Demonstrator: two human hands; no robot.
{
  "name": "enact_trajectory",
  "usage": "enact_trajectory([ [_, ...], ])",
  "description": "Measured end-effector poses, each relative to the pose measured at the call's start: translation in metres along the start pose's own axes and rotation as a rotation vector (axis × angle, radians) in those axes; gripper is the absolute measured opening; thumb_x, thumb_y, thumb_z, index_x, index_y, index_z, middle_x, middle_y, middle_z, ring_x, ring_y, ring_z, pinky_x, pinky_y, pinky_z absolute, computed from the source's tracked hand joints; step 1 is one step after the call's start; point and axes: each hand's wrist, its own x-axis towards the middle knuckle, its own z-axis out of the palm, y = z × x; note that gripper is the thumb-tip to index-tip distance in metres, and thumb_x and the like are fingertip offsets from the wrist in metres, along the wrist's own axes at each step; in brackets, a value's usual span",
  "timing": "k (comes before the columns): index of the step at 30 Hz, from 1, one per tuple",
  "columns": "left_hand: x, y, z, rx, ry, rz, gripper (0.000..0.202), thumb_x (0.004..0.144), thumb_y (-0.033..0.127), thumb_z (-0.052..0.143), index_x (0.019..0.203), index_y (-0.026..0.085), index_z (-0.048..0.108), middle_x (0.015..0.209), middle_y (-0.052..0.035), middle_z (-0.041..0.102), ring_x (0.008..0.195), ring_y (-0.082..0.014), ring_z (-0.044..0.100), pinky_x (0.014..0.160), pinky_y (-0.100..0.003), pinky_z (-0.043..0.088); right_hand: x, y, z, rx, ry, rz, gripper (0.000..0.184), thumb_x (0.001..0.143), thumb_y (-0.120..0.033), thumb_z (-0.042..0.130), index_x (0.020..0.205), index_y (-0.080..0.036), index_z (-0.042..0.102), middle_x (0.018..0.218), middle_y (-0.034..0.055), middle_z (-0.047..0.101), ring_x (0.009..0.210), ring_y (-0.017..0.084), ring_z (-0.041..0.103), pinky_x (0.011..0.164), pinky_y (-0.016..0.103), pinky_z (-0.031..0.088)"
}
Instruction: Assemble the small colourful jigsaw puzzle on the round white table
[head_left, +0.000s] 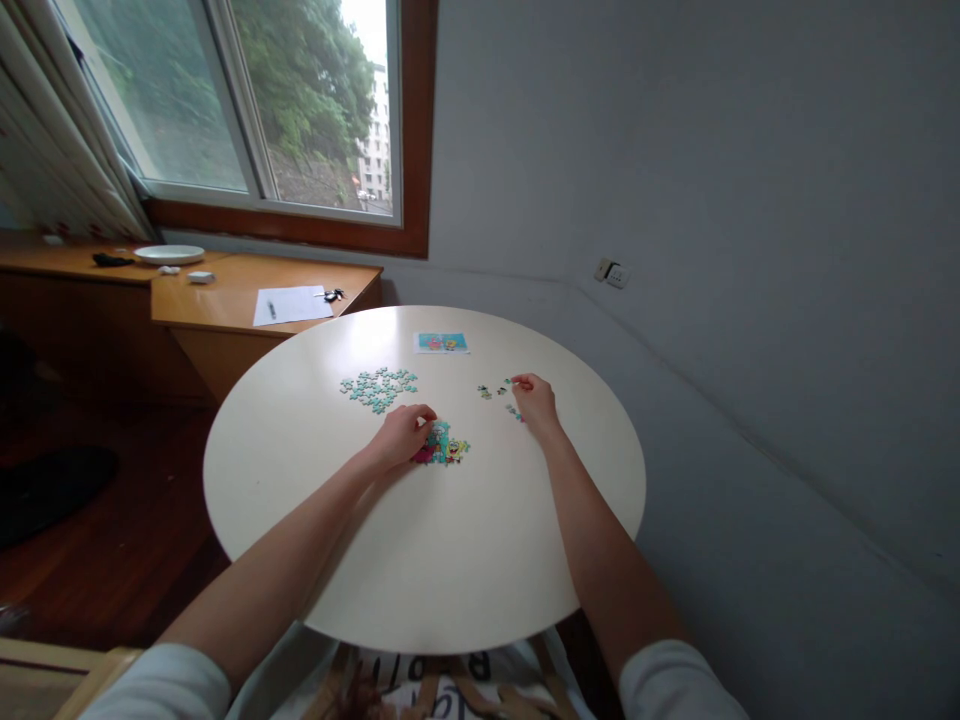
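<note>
"Right hand (534, 400) first: what's it up to?"

"It's over the right part of the table (450, 560), fingertips drawn together among a few strays (486, 392). Whether a piece is pinched there I can't tell; the fingers cover the spot."

"And the left hand (403, 434)?"

"Curled at the left edge of the puzzle (450, 448), thumb and forefinger close together by its upper corner. I can't tell whether it has hold of a piece either."

"Where does the puzzle sit, exactly?"

"Near the middle of the table, just right of the left hand, and nearer the person than the right hand is. It's partly joined: deep pink at the left, blue in the middle, yellow with a cartoon face at the right, the outline ragged."

"That heap past the left hand?"

"More pieces (379, 388), mostly blue-green, spread loosely and well apart from the strays. Toward the far edge a card (442, 343) lies flat, printed with a pink figure and a yellow one on blue."

"Anything off the table?"

"A desk (217, 303) stands below the window (315, 100). There's paper (300, 303) on it, with a pen (271, 310) on top and keys (334, 295) at one corner. A plate (169, 254) sits farther back, near the curtain (67, 130). On the wall (750, 200), to the right, there's a socket (617, 276)."
</note>
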Motion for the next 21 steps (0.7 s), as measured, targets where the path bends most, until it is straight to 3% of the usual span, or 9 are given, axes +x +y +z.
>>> enact_trajectory([
  [7,-0.001,0.004,-0.005,-0.053,0.086,-0.039,0.026,0.084,0.021,0.045,0.099,0.018,0.065,0.102,-0.0072,0.062,0.087,-0.0189,0.061,0.084,-0.032,0.048,-0.02,-0.01,0.016,-0.428,-0.185,-0.223,0.029,0.08,-0.012,0.046,0.098,-0.016,0.069,0.11,0.0101,0.065,0.1,0.019,0.058,0.091,0.031,0.04],
  [13,0.0,0.003,-0.005,-0.061,0.09,-0.066,0.024,0.085,0.021,0.045,0.099,0.019,0.065,0.101,-0.0068,0.062,0.085,-0.0184,0.06,0.082,-0.032,0.049,-0.034,-0.018,0.025,-0.61,-0.304,-0.321,0.033,0.085,-0.014,0.043,0.108,-0.019,0.066,0.127,0.0097,0.058,0.119,0.022,0.049,0.097,0.038,0.033],
  [21,0.003,-0.002,-0.002,-0.084,0.105,-0.076,0.024,0.085,0.02,0.046,0.1,0.018,0.065,0.1,-0.0073,0.062,0.083,-0.0181,0.06,0.079,-0.032,0.048,-0.033,-0.018,0.023,-0.647,-0.331,-0.318,0.035,0.086,-0.012,0.039,0.107,-0.023,0.065,0.128,0.0057,0.06,0.117,0.02,0.05,0.094,0.037,0.029],
])
